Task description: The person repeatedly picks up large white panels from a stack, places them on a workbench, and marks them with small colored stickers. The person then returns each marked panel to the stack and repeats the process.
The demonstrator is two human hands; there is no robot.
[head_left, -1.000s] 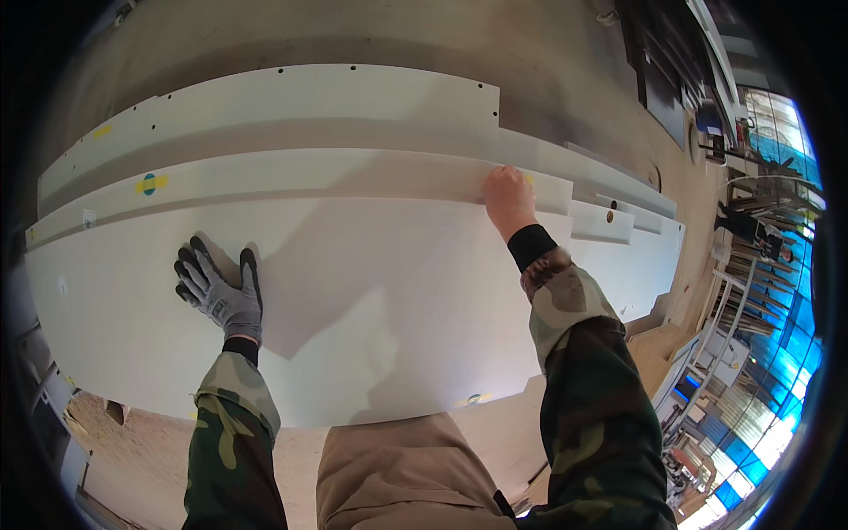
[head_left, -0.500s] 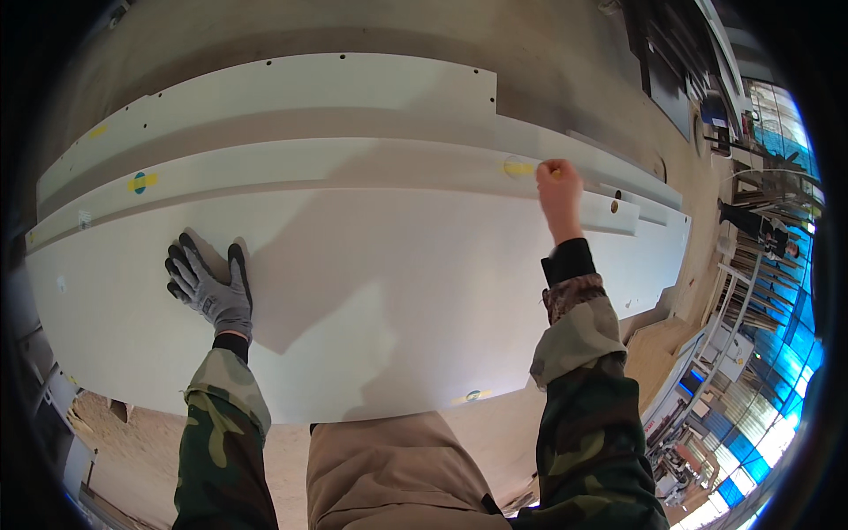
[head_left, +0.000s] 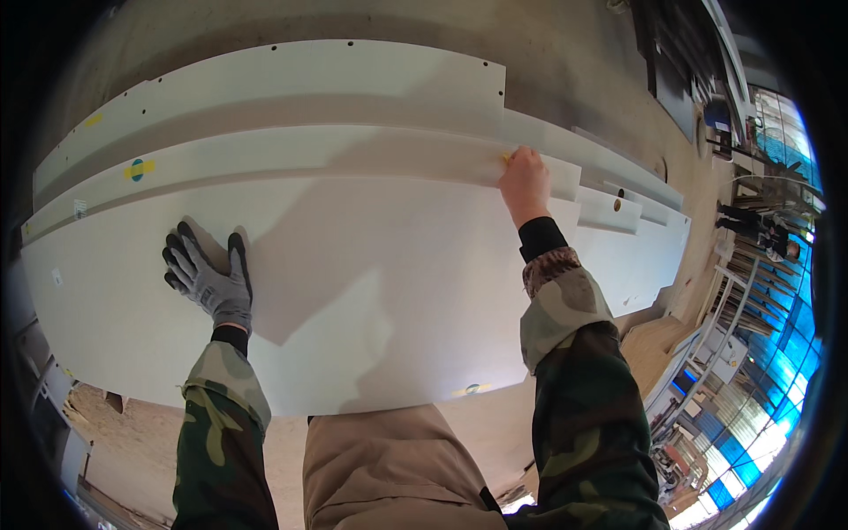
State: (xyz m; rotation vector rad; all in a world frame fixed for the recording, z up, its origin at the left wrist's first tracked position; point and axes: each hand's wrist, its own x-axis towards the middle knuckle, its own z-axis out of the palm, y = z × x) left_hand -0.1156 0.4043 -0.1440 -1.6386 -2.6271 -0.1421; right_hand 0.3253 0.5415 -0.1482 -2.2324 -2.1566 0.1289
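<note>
Front white panel (head_left: 380, 291): largest item, lies flat on top of the stack, spans nearly full view width. Rear white panels (head_left: 291, 88): stepped behind and under it, edges w/ small drill holes. Left hand (head_left: 208, 278): grey work glove, grip apart, fingers spread, palm flat on front panel, left-centre. Right hand (head_left: 526, 181): bare, grip together, pinched on small yellow piece (head_left: 506, 158) at front panel's far edge, right of centre. Piece mostly hidden by fingers; kind n/a. Yellow-blue sticker (head_left: 138, 169) on second panel, far left.
</note>
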